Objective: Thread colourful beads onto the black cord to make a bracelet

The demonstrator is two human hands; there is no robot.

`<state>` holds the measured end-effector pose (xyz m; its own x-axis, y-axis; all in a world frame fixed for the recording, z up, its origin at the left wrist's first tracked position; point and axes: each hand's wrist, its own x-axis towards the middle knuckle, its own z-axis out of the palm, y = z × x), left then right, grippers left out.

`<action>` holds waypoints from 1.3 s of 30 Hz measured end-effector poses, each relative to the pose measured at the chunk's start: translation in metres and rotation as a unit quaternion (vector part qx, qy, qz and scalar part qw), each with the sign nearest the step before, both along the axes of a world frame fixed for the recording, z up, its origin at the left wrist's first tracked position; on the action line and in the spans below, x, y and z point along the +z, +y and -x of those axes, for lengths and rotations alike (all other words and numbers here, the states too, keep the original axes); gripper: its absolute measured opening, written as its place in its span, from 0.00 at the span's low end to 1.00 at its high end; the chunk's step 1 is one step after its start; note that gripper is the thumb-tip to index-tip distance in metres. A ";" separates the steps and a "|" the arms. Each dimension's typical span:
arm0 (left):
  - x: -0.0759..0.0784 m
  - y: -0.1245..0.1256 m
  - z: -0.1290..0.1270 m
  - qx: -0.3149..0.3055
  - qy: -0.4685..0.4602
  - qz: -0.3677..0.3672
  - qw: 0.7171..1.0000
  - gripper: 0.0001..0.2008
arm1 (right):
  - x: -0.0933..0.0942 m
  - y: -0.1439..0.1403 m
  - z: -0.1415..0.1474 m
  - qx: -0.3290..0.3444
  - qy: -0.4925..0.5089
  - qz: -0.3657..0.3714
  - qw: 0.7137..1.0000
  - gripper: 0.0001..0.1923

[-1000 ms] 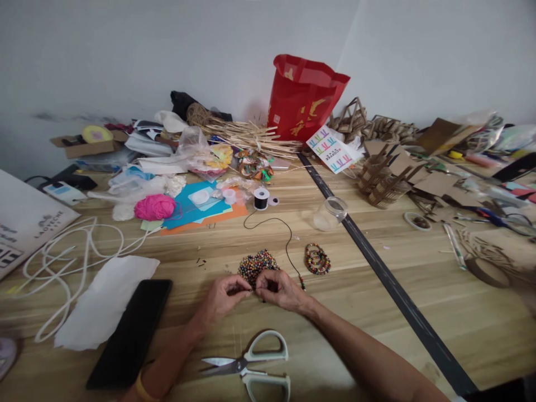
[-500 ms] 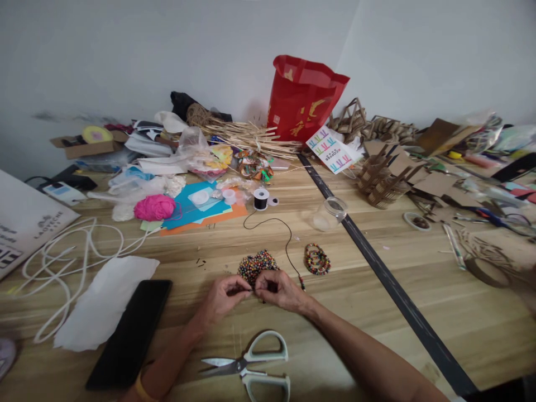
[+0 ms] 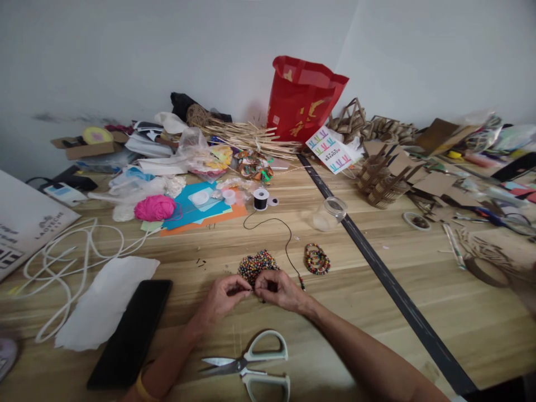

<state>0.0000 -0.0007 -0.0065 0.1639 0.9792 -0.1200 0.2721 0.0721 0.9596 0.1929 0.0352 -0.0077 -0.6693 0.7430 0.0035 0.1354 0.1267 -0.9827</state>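
Step in hand looks like threading beads [image 3: 256, 263] onto black cord [image 3: 290, 232]. Left hand [image 3: 226, 293] and right hand [image 3: 283, 291] both pinched, apparently on cord's end; too small to be sure. Beads lie heaped on surface [image 3: 352, 268], just beyond. Next move probably calls for steady tip, 1 bead hole aligned.

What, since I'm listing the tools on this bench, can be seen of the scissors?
The scissors lie flat on the wooden tabletop, between the person's forearms and nearer the person than the left hand and right hand. They have two metal-looking blades, slightly apart, pointing to the person's left, a dark pivot, and two pale, plastic-looking handle loops spread to the right. The picture's bottom edge cuts off the nearer loop. Neither hand touches them.
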 end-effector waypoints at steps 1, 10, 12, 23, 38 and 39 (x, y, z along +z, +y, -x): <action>0.000 0.000 0.000 0.001 0.001 -0.001 1.000 0.03 | 0.000 0.000 0.000 0.000 0.000 0.000 1.000 0.05; 0.001 0.000 0.000 -0.001 -0.008 0.000 1.000 0.03 | 0.000 0.001 0.000 0.001 -0.008 -0.007 1.000 0.07; 0.001 0.001 0.000 0.002 -0.010 0.002 1.000 0.03 | 0.000 0.001 0.000 0.000 -0.006 -0.013 1.000 0.07; 0.004 -0.001 -0.001 -0.001 -0.008 0.000 1.000 0.02 | 0.000 0.001 0.000 0.003 -0.003 -0.007 1.000 0.05; 0.000 0.000 -0.001 -0.001 -0.012 -0.004 1.000 0.03 | 0.000 0.000 0.000 0.005 0.010 -0.013 1.000 0.04; 0.000 0.001 -0.001 -0.001 -0.011 -0.006 1.000 0.03 | 0.000 0.000 0.000 0.004 0.010 -0.013 1.000 0.04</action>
